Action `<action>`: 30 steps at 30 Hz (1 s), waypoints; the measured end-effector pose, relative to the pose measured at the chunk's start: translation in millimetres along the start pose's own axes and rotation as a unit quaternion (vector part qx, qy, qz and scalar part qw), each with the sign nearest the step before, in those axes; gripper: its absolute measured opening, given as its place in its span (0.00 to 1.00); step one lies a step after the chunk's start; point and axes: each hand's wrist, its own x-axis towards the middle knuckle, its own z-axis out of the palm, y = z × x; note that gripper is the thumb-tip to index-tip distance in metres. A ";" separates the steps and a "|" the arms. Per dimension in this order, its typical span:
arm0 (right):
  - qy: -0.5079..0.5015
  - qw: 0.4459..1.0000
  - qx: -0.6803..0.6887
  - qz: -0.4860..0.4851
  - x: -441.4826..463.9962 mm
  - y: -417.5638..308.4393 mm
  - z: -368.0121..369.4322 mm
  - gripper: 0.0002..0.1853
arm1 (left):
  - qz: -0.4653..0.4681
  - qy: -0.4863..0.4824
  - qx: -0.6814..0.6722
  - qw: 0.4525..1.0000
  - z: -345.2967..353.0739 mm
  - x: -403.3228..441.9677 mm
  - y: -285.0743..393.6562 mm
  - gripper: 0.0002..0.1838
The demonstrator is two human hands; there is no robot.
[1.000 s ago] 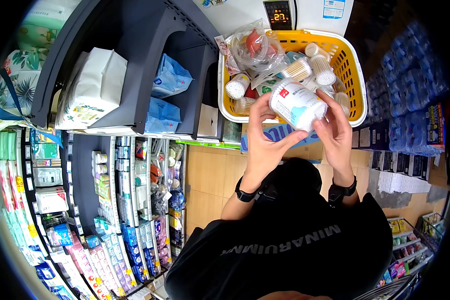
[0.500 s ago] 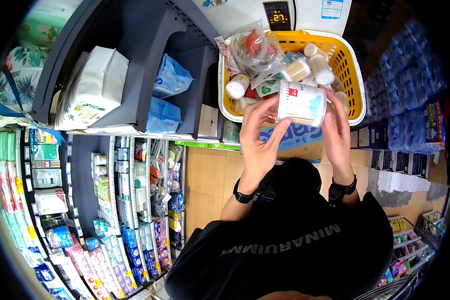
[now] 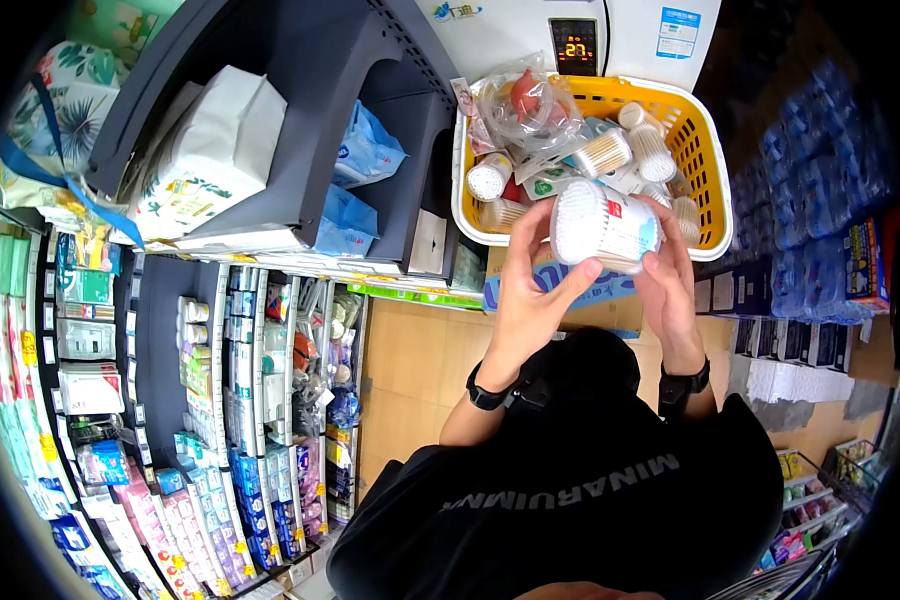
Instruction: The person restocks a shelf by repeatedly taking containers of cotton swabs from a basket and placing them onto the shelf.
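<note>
A clear tub of cotton swabs (image 3: 610, 228) is held in front of me, tilted so its end with the white tips faces left. My left hand (image 3: 537, 285) grips its left side, thumb along the lower edge. On the other side my right hand (image 3: 670, 290) wraps the tub's right end, the thumb at its lower corner. Just beyond is a yellow and white basket (image 3: 710, 150). Inside it lie several more swab tubs (image 3: 603, 154) and a clear plastic bag with a red bulb (image 3: 526, 95).
A dark grey shelf unit (image 3: 320, 75) with tissue packs (image 3: 220, 135) stands at left. Lower left are shelves of packaged goods (image 3: 260, 400). Stacked bottle packs (image 3: 820, 190) rise at right. A white appliance with a lit display (image 3: 574, 47) is behind the basket.
The tub has turned in my hands, so its swab-tip end now shows and its label faces further right. The view has shifted slightly.
</note>
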 end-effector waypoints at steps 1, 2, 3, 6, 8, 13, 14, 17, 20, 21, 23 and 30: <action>-0.016 1.000 0.008 0.013 -0.3 2.2 -1.0 0.40 | -0.018 -0.016 -0.029 0.999 -1.4 -2.0 2.2 0.45; -0.032 0.999 0.015 0.026 -0.7 3.5 -0.9 0.40 | -0.030 -0.016 -0.057 0.998 -3.4 -4.9 5.7 0.42; -0.035 0.999 0.014 0.028 -1.5 3.5 0.9 0.40 | -0.029 -0.012 -0.058 0.998 -6.7 -6.7 8.3 0.42; -0.076 0.994 -0.083 -0.001 -3.5 2.4 9.1 0.39 | 0.005 0.000 -0.045 0.999 -18.0 -11.8 12.5 0.44; -0.088 0.988 -0.126 -0.020 -5.1 0.2 19.7 0.39 | 0.048 0.014 -0.010 0.999 -27.3 -15.1 12.2 0.48; -0.143 0.955 -0.248 -0.074 -7.9 4.6 41.9 0.32 | 0.046 0.040 0.000 0.998 -53.8 -31.7 24.4 0.48; -0.139 0.951 -0.264 -0.080 -8.1 5.6 50.6 0.29 | 0.045 0.039 0.010 0.998 -61.4 -36.3 26.2 0.49; -0.183 0.929 -0.308 -0.093 -10.0 15.1 66.8 0.30 | 0.054 0.059 0.068 0.994 -88.4 -56.4 27.1 0.50; -0.215 0.930 -0.293 -0.060 -22.7 27.8 85.6 0.34 | 0.070 0.067 0.123 0.988 -115.4 -79.7 42.1 0.50; -0.235 0.926 -0.291 -0.058 -24.5 30.8 94.1 0.36 | 0.069 0.081 0.128 0.986 -121.8 -88.3 50.6 0.48; -0.270 0.918 -0.286 -0.046 -27.5 37.5 115.8 0.37 | 0.079 0.107 0.146 0.980 -138.8 -105.6 62.2 0.49; -0.382 0.891 -0.246 -0.002 -45.2 84.6 192.4 0.43 | 0.020 0.233 0.142 0.962 -190.3 -181.0 70.9 0.49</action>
